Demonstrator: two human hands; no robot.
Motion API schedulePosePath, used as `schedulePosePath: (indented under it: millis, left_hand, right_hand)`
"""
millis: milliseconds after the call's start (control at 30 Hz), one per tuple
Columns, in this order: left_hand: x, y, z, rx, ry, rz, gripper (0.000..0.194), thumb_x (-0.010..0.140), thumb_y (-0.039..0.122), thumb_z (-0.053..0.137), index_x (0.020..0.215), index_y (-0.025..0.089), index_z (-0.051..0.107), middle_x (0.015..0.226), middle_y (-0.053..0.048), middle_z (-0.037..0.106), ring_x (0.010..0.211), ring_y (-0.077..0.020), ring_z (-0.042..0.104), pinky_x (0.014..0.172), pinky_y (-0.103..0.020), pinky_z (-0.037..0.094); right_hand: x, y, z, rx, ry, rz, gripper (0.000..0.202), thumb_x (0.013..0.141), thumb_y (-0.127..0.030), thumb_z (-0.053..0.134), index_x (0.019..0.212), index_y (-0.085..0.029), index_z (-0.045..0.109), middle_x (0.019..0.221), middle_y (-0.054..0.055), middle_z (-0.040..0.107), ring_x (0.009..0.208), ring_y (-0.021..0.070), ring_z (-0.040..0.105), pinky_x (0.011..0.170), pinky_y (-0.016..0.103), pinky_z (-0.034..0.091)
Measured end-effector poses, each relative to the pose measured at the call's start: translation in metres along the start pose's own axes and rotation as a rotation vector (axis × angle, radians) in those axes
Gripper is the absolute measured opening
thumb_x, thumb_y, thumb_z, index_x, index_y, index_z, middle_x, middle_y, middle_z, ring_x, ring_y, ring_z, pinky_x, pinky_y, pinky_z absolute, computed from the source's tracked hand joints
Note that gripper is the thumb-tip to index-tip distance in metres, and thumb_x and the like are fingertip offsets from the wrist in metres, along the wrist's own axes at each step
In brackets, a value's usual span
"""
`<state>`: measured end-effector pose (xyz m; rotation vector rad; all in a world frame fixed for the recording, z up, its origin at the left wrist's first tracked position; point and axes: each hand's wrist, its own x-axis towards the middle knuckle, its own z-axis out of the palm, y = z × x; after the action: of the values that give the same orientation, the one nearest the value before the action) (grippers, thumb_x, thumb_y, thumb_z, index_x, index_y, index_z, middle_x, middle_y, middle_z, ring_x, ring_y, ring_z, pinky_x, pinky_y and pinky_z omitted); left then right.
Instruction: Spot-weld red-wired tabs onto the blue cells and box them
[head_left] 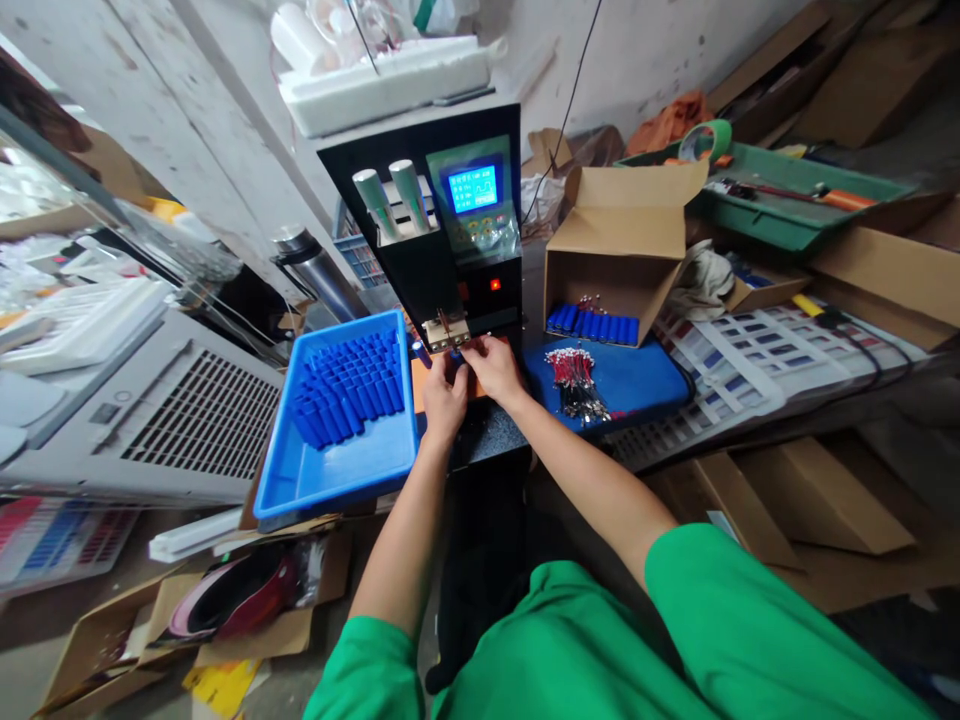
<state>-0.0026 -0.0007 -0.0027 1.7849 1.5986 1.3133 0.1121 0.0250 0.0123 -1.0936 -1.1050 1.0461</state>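
Both hands meet at the welding head [445,330] of a black machine [420,270] with a lit blue screen [474,189]. My left hand [445,392] has its fingers closed at the orange work plate [427,388]; what it holds is mostly hidden. Beside it, my right hand [493,368] pinches something small under the welding head, too hidden to name. One blue cell [421,353] leans just left of my left hand. Many blue cells [349,390] stand in a blue tray [337,478] on the left. Red and black wire leads [576,382] lie on a blue pad [645,385] at the right.
An open cardboard box [622,235] with blue cells inside stands behind the pad. A green tray [795,215] with tools is at the back right. A steel flask [319,270] stands behind the blue tray. White foam [390,88] tops the machine.
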Motion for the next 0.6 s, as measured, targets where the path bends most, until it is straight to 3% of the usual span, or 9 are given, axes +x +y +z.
schedulePosePath:
  millis: [433,600]
  left_hand:
    - [-0.0035,0.0021,0.0011,0.006,-0.005,0.003,0.028,0.093,0.033,0.058,0.116,0.018,0.063,0.084,-0.002,0.066,0.067,-0.0133,0.057,0.066,-0.026,0.046]
    - [-0.0016,-0.0022,0.002,0.002,-0.002,0.02,0.029,0.093,0.033,0.058,0.118,0.019,0.062,0.09,-0.004,0.069,0.076,-0.0156,0.063,0.073,-0.028,0.051]
  right_hand:
    - [0.0003,0.0055,-0.0018,-0.015,-0.023,-0.056,0.032,0.081,-0.05,0.066,0.077,-0.018,0.062,0.078,0.006,0.07,0.075,0.0197,0.063,0.071,0.031,0.049]
    - [0.0006,0.0051,-0.0022,-0.022,-0.033,-0.049,0.032,0.082,-0.049,0.066,0.08,-0.018,0.063,0.08,0.006,0.07,0.077,0.0198,0.064,0.071,0.03,0.05]
